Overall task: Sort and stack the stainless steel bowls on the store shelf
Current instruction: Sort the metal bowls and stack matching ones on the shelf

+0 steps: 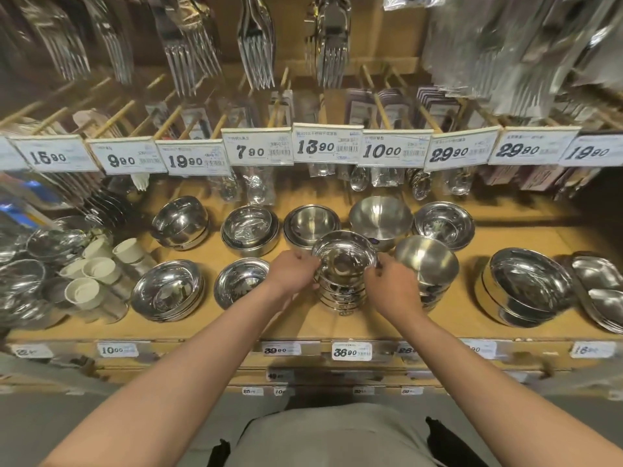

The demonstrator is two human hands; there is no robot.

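Both hands (340, 274) around the rim of the bowl stack (343, 281)

— What's in front of me, up top?

— Packs of forks (188, 45) hang on pegs across the upper frame, glinting under warm light. Below them, a row of white price tags (325, 143) runs left to right.

— And the shelf I'm facing?

— A tan wooden shelf board (472, 318), with more price labels (351, 351) along its front edge in the lower middle. White cups (97, 267) cluster at the left.

— Under me?

— Grey floor (50, 429) in the lower left corner.
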